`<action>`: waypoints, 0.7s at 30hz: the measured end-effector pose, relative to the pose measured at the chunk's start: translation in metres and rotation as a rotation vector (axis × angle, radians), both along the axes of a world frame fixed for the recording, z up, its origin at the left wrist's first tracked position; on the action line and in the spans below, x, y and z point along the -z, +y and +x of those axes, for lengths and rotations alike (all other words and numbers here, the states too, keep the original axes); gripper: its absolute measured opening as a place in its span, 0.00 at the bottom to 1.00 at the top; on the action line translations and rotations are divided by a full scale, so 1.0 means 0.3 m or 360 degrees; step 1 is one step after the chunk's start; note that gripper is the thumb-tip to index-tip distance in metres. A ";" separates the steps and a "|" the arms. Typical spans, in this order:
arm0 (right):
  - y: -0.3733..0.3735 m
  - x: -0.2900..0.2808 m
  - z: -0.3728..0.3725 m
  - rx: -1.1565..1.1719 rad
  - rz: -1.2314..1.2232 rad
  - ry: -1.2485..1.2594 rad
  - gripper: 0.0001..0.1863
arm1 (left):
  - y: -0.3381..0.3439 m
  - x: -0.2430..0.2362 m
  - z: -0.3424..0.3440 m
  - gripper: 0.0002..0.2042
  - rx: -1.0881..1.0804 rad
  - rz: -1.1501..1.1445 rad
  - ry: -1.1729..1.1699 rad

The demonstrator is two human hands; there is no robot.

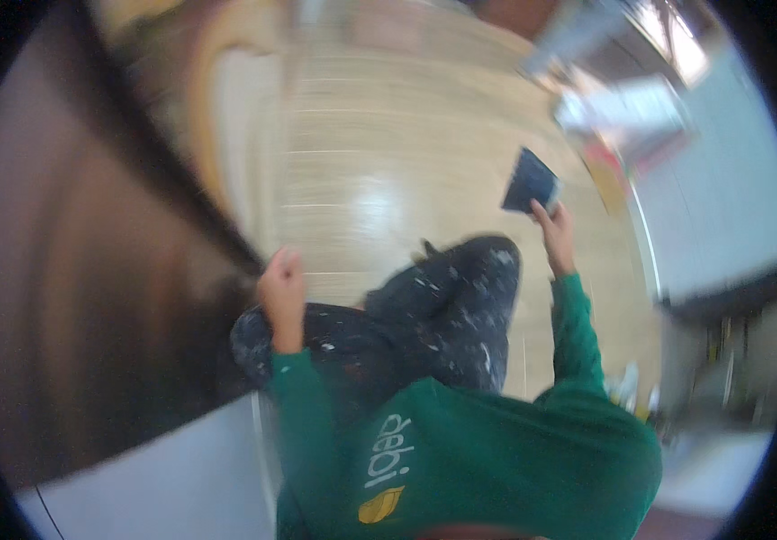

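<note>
Dark flat pad clamped in right hand grip, above fingers; left hand fisted, empty.

Glossy pale wood floor, paint-flecked dark cloth trousers, matt green cloth sleeves

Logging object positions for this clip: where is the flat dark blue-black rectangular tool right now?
In the head view, the flat dark rectangular tool is right of centre, held up in the right hand over the pale wooden floor, above the paint-spattered dark trousers.
</note>
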State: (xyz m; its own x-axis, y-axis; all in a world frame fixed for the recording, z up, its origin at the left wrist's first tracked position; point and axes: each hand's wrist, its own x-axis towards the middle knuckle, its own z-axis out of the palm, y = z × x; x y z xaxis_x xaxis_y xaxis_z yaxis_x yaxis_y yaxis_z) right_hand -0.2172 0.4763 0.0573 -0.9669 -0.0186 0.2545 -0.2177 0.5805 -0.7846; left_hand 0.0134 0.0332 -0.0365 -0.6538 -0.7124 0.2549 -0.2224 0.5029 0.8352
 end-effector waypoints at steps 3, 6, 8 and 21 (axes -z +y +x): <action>0.270 0.244 0.017 0.0263 -0.0497 -0.0139 0.16 | 0.030 0.100 0.066 0.25 0.0267 -0.0182 -0.0667; 0.463 0.486 0.085 0.0564 -0.0905 -0.0443 0.13 | 0.055 0.121 0.047 0.26 0.0563 -0.0223 -0.0762; 0.553 0.624 0.129 0.0707 -0.1078 -0.0599 0.12 | 0.089 0.114 0.024 0.26 0.0657 -0.0447 -0.0905; 0.657 0.986 0.464 0.1402 0.0189 -0.0185 0.18 | 0.119 0.135 0.001 0.25 0.0727 -0.0697 -0.1192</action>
